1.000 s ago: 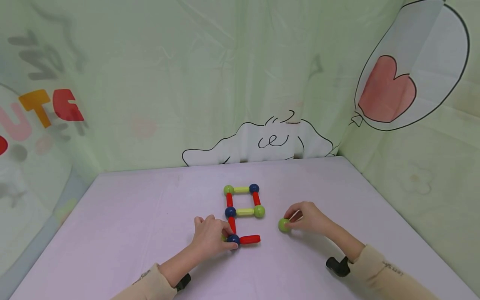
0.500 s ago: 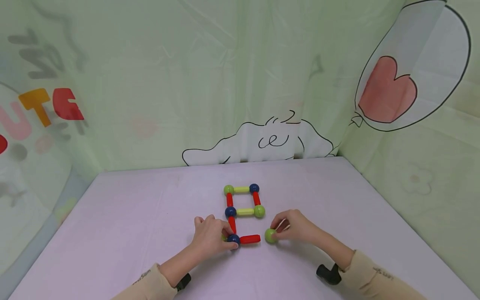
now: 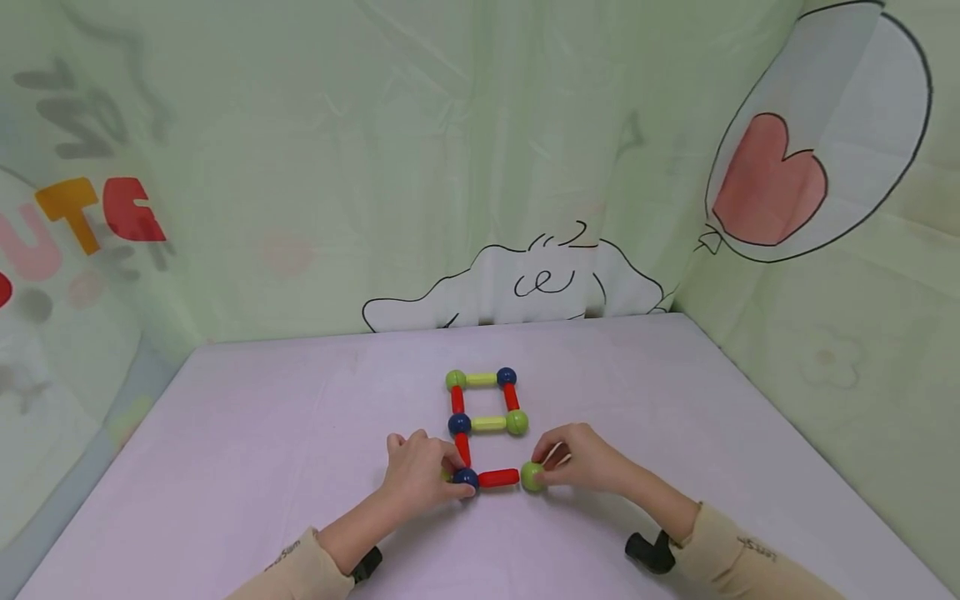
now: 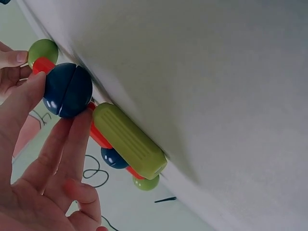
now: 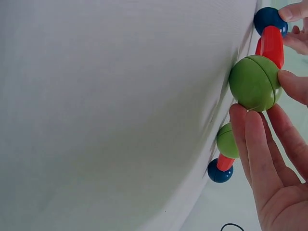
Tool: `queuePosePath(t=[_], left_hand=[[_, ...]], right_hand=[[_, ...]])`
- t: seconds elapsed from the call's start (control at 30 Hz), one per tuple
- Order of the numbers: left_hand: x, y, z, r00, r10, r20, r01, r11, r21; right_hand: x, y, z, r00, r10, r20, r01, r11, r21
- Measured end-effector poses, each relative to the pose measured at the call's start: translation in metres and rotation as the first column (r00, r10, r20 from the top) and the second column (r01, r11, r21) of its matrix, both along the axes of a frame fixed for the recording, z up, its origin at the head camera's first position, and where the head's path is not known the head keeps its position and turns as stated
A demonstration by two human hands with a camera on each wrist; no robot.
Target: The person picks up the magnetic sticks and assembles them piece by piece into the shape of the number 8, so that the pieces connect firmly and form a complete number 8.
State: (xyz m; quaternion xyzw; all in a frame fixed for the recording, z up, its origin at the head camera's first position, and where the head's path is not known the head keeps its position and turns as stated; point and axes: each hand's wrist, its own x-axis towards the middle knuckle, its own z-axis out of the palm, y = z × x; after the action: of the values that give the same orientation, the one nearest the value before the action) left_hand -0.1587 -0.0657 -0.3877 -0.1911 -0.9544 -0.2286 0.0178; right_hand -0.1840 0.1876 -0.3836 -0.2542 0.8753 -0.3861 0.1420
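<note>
My left hand [image 3: 422, 471] pinches a blue ball [image 3: 466, 481] at the near corner of a magnetic ball-and-stick shape lying on the table. From that ball a red stick [image 3: 498, 478] points right, another red stick [image 3: 462, 450] leads away, and a yellow-green stick [image 4: 130, 142] sticks out on the left, mostly hidden by the hand in the head view. A green ball [image 3: 532, 477] is pinched between the thumb and fingers of my right hand [image 3: 583, 458]. It stands at the free end of the right-pointing stick; whether they touch is hard to tell.
Behind the hands, a square of sticks is joined by a green ball [image 3: 455, 380], a blue ball [image 3: 506, 377], another blue ball [image 3: 460, 424] and another green ball [image 3: 517, 422]. The pale table [image 3: 300, 433] ends at a printed green curtain [image 3: 337, 183].
My right hand has carried the green ball left and nearer to me, up to the red stick's end. The left hand has stayed on the blue ball.
</note>
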Motion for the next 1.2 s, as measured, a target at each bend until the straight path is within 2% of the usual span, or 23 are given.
queuePosePath(t=[0.33, 0.63, 0.8, 1.2], left_hand=[[0.000, 0.001, 0.000, 1.000, 0.003, 0.000, -0.003, 1.000, -0.002], [-0.003, -0.010, 0.001, 0.997, -0.052, 0.063, 0.049, 0.998, 0.044], [-0.007, -0.019, 0.003, 0.995, -0.038, 0.092, 0.033, 0.998, 0.054], [-0.010, -0.028, -0.003, 0.996, -0.004, 0.092, 0.002, 1.000, 0.019]], right_hand=[[0.001, -0.005, 0.001, 1.000, -0.010, 0.008, 0.010, 1.000, 0.010], [0.001, -0.005, 0.000, 1.000, -0.017, 0.004, 0.017, 1.000, 0.012], [0.001, -0.005, -0.001, 1.000, -0.018, 0.003, 0.018, 1.000, 0.011], [0.001, -0.004, -0.002, 1.000, -0.023, 0.012, 0.023, 1.000, 0.000]])
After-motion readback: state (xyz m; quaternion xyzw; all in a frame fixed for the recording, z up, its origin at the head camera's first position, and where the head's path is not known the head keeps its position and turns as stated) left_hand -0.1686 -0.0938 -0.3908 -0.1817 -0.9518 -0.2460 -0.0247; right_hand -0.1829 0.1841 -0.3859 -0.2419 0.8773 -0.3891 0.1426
